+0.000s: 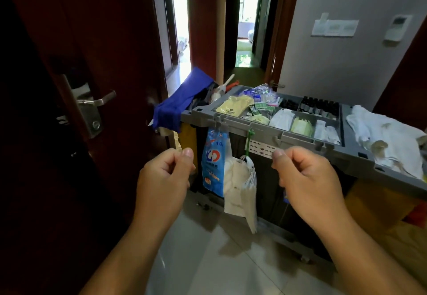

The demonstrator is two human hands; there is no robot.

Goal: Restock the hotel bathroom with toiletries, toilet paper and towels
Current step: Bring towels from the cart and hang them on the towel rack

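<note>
1. Both hands are raised in front of the cart, well apart. The left hand (165, 174) and the right hand (309, 179) each have the fingers curled in with the thumb laid on the forefinger, and nothing shows in either.
2. Toiletries lie beyond them in the grey plastic compartment tray (231, 125) on top of the housekeeping cart. Flat pale-yellow paper packets (233, 106) sit at its left end, white wrapped sachets (282, 116) in the near middle compartments, and rows of small dark bottles (320, 106) along the far side.
3. The packets and sachets look light, thin and soft, and likely to slide over one another. A pinch at an edge, or a scoop of several, should serve.
4. The bottles look stiff and smooth and stand close-packed, so each is probably best taken by its cap from above.
5. Crumpled white cloths (381, 133) lie at the tray's right end. They look limp and partly stained, so I judge them poor guest towels. No folded towels or toilet paper are in view.
6. A blue-and-white printed plastic bag (213, 163) and a white mesh bag (248, 183) hang from the tray's near rim, between the hands.
7. A blue fabric bag (182, 100) droops at the cart's left end. A dark red wooden door (115, 40) with a steel lever handle (97, 101) stands to the left, with pale floor tiles (208, 260) below.
8. Nothing bars the reach to the tray, though the hanging bags could brush a wrist.
</note>
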